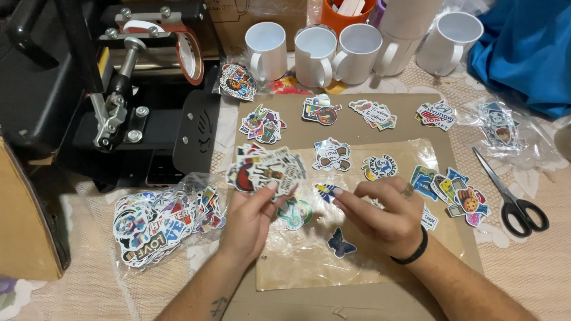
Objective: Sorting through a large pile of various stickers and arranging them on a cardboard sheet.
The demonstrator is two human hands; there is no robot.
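My left hand (251, 217) holds a fanned stack of colourful stickers (266, 169) above a clear plastic sheet (297, 252). My right hand (380, 209) hovers beside it, fingers slightly spread and empty, wearing a black wristband. Its fingertips sit near a small blue-and-yellow sticker (326, 190). A dark blue butterfly sticker (341, 243) lies on the plastic below my right hand, and a green round sticker (295, 213) lies between my hands. Small piles of stickers are spread over a brown cardboard sheet (404, 116).
A plastic bag full of stickers (160, 223) lies at left. A black mug press machine (119, 89) stands at back left. Several white mugs (315, 53) line the back. Black scissors (514, 199) lie at right, near blue cloth (529, 47) and a cardboard box (24, 220).
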